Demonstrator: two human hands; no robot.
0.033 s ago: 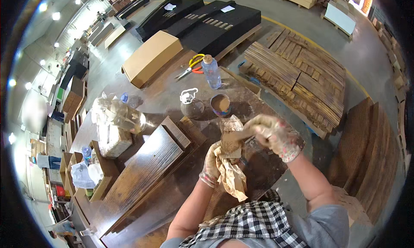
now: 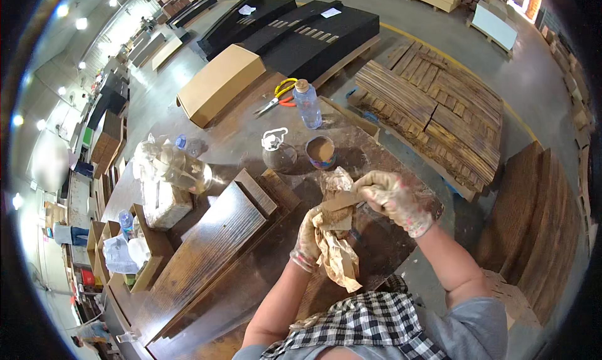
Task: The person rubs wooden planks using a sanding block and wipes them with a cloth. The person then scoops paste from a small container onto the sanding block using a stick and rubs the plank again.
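Observation:
My gloved right hand (image 2: pixel 392 200) is closed round a putty knife, its flat blade (image 2: pixel 338 202) smeared with brown paste and pointing left. The blade lies over a light, brown-smeared piece (image 2: pixel 339 221) whose kind I cannot make out. My gloved left hand (image 2: pixel 306 240) grips a crumpled tan cloth or paper (image 2: pixel 337 260) from its left side, beneath that piece. Beyond both hands stands an open cup (image 2: pixel 321 152) of brown paste. Beside the cup is a squat clear bottle (image 2: pixel 278 154) with a white handled top.
Dark wooden boards (image 2: pixel 207 253) lie at left on the brown table. Further back are a corked water bottle (image 2: pixel 307 104), scissors (image 2: pixel 271 104) and a cardboard box (image 2: pixel 221 84). A large clear jar (image 2: pixel 191 174) stands left. Stacked wooden panels (image 2: pixel 433 122) are right of the table.
My right hand has shifted slightly left, and the knife blade has turned to lie flatter over the piece. My left hand keeps its place.

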